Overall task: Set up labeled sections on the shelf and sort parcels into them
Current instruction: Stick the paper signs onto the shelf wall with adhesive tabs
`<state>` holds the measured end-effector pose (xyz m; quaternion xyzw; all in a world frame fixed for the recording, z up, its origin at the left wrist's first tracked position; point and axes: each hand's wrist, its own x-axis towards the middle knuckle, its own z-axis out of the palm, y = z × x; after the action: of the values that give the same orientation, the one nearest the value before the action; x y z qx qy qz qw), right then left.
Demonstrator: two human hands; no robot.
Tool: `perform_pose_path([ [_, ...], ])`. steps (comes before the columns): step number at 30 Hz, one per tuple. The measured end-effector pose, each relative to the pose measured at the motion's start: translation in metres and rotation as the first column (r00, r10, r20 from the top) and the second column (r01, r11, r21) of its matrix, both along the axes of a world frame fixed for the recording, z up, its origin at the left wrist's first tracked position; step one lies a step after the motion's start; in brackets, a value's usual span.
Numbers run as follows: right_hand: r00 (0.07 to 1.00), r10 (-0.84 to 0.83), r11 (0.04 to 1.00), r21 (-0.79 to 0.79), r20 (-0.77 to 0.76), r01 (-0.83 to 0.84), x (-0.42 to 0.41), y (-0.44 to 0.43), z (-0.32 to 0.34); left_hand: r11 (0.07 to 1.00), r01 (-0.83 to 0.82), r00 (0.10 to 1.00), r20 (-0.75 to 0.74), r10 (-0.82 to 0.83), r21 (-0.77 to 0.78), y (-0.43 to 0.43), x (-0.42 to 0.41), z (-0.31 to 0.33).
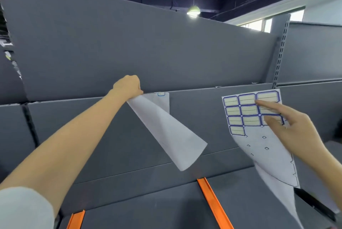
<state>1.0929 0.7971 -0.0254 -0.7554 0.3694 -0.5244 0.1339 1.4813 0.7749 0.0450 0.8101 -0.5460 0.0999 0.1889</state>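
The left hand (127, 87), fingers curled, grips one white sheet (166, 132) against the shelf (194, 102) at 10 o'clock. At 3 o'clock the right hand (294, 127) pinches one label sheet (240, 114) holding ten labels, two part-hidden by fingers. Two orange strips (212, 202) at 6 and 7 o'clock are cut off.

A white sheet (166, 132) hangs against the back panel of the grey shelf (92, 52), pinched at its top corner by the left hand (127, 86), and its lower part curls forward. To its right the label sheet (259, 141), held in the right hand (296, 128), carries ten cream labels with blue borders in its upper part; below them it is peeled bare.
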Motion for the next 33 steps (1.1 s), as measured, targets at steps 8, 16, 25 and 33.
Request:
perform_pose_path([
  [8, 0.97, 0.242, 0.968, 0.067, -0.002, -0.242, 0.033, -0.011, 0.005, 0.997, -0.063, 0.998, 0.019, 0.064, -0.049, -0.006, 0.004, -0.003],
  [16, 0.948, 0.318, 0.945, 0.079, 0.004, -0.317, 0.077, -0.024, 0.003, 0.998, 0.011, 0.987, 0.158, -0.001, -0.062, 0.001, 0.006, -0.011],
  [25, 0.914, 0.406, 0.907, 0.127, -0.011, -0.401, 0.104, -0.031, -0.001, 0.994, -0.002, 0.989, 0.146, 0.018, -0.109, -0.003, 0.005, -0.01],
  [33, 0.906, 0.424, 0.898, 0.128, -0.001, -0.42, 0.11, -0.038, -0.005, 0.995, -0.06, 0.962, 0.261, 0.078, -0.078, -0.002, 0.003, -0.01],
])
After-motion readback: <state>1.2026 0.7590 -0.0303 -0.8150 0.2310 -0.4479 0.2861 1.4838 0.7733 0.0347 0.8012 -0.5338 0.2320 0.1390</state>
